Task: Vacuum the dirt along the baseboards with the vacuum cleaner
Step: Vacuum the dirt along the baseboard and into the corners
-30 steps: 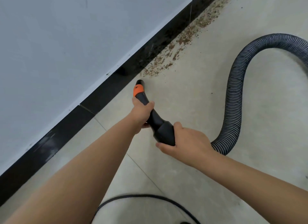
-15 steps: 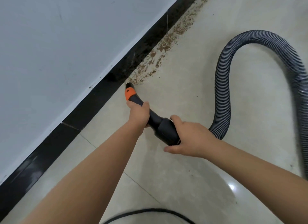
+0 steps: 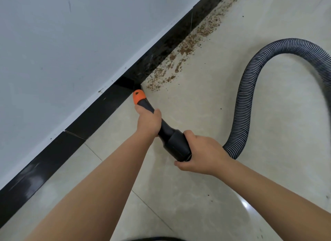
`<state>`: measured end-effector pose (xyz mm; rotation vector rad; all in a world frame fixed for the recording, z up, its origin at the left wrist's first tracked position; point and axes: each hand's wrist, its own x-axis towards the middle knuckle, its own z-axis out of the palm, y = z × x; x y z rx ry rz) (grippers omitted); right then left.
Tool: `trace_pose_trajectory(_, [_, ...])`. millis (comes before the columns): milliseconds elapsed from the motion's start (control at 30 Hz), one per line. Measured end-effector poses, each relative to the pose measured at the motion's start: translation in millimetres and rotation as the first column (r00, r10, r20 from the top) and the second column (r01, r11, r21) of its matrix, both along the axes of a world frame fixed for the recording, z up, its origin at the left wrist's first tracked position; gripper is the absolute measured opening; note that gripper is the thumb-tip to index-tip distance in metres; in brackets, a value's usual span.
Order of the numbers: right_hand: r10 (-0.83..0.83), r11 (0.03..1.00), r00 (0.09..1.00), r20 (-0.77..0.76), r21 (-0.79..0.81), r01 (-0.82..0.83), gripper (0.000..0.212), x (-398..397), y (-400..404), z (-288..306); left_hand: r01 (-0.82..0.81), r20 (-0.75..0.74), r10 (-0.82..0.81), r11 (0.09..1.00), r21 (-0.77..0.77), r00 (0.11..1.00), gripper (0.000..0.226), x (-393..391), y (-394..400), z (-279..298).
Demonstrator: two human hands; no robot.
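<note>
A black vacuum nozzle [image 3: 167, 132] with an orange band [image 3: 138, 96] near its tip points at the foot of the black baseboard [image 3: 93, 115]. My left hand [image 3: 148, 121] grips the narrow front part of the nozzle. My right hand [image 3: 202, 153] grips the wide black cuff where the ribbed grey hose [image 3: 250, 90] joins. Brown dirt [image 3: 180, 61] lies in a strip along the baseboard, starting just beyond the nozzle tip and running to the top right. The tip itself sits against the baseboard's bottom edge.
A pale grey wall [image 3: 62, 43] rises above the baseboard on the left. The floor is beige tile [image 3: 232, 196] with a few dark specks. The hose loops up and out of view at the right edge. A dark cable shows at the bottom edge [image 3: 152, 239].
Both hands have pushed the nozzle forward along the baseboard, up to the near end of the dirt strip. The tip now touches the baseboard's foot. The hose followed.
</note>
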<state>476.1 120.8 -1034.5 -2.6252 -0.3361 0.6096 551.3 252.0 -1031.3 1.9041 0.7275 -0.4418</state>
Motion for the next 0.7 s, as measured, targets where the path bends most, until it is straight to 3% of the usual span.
trace_pose_trajectory(500, [-0.114,0.991,0.992,0.052,-0.06,0.117,0.053,-21,-45,1,0.156,0.042,-0.156,0.988,-0.009,0.987,0.067,-13,-51,1])
trace_pose_trajectory(700, [-0.114,0.993,0.985,0.126,-0.003,0.115,0.056,-35,-43,7,0.164,0.153,-0.169,0.985,0.045,0.974,0.065,-28,-48,12])
